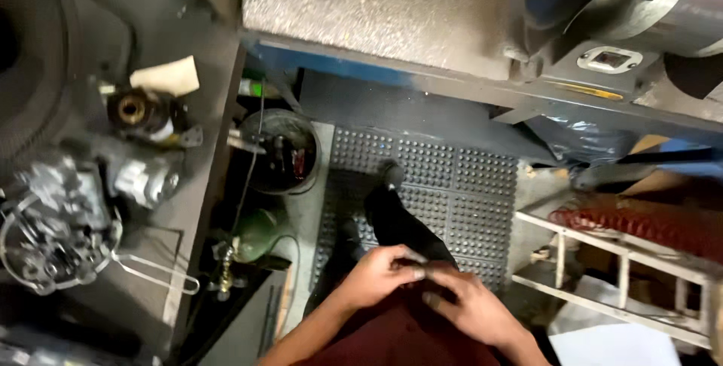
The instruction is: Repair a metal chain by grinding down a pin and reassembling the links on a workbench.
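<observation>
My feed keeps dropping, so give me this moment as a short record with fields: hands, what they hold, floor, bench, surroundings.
left hand: left hand, fingers curled, meeting the other hand at waist height
right hand: right hand, fingertips against the left
held item: something small and dark pinched between them; too blurred to identify
floor: studded rubber mat, with a dark shoe on it
left bench: grey mechanical assembly, brass-centred part
under bench: round bucket, green cylinder
upper right: bench grinder
right: red coiled hose

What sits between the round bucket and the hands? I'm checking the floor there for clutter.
In the head view, studded black floor mat and a dark-clad leg with its shoe lie between the bucket and the left hand and right hand.
</observation>
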